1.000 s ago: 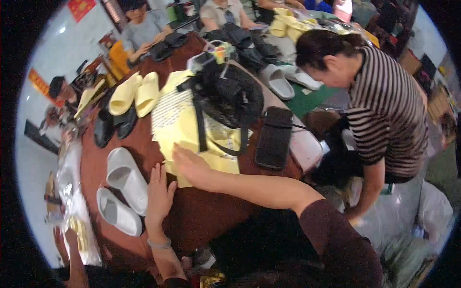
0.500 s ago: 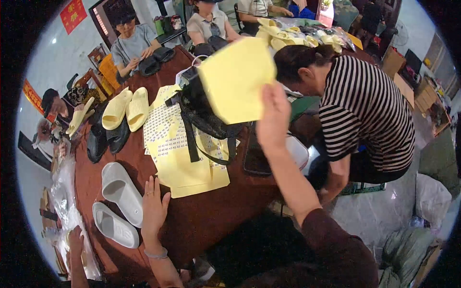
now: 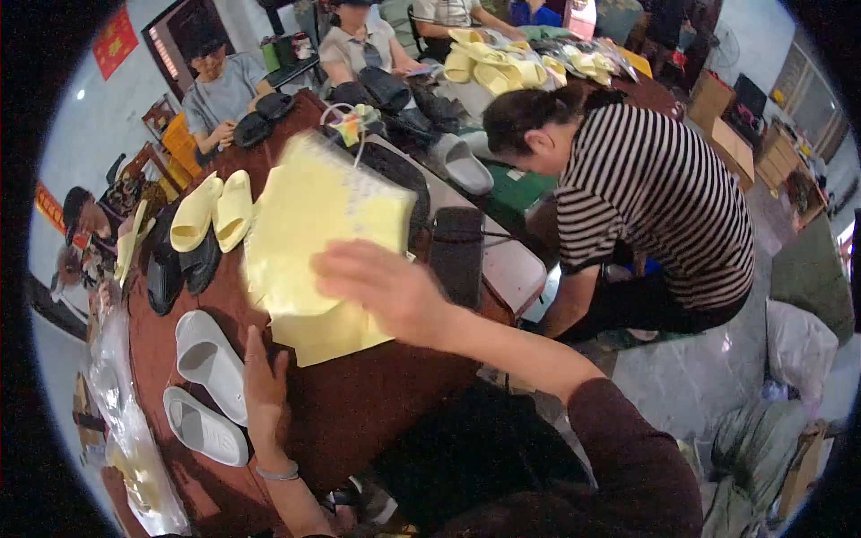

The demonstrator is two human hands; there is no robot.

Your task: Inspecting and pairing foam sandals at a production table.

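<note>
In my right hand (image 3: 386,291) is a yellow sheet (image 3: 314,211), gripped with the fingers lying over its face and blurred by motion. It hangs above other yellow sheets (image 3: 327,341) on the brown table and covers most of them. My left hand (image 3: 266,386) rests edge-on at the table with its fingers stretched out, holding nothing. Right beside it lies a pair of grey slippers, one upper (image 3: 211,363) and one lower (image 3: 206,428). Beyond the sheet, part of a black bag (image 3: 395,170) shows.
Yellow slippers (image 3: 195,213) sit on black slippers (image 3: 164,260) at the left. A dark phone-like slab (image 3: 456,255) lies right of the sheets. A person in a striped shirt (image 3: 659,197) bends down at the right. Other people sit across the table near piled yellow slippers (image 3: 493,67).
My right hand has brought the raised yellow sheet down and left, over the other sheets. My left hand stays by the grey slippers. The view has shifted slightly.
</note>
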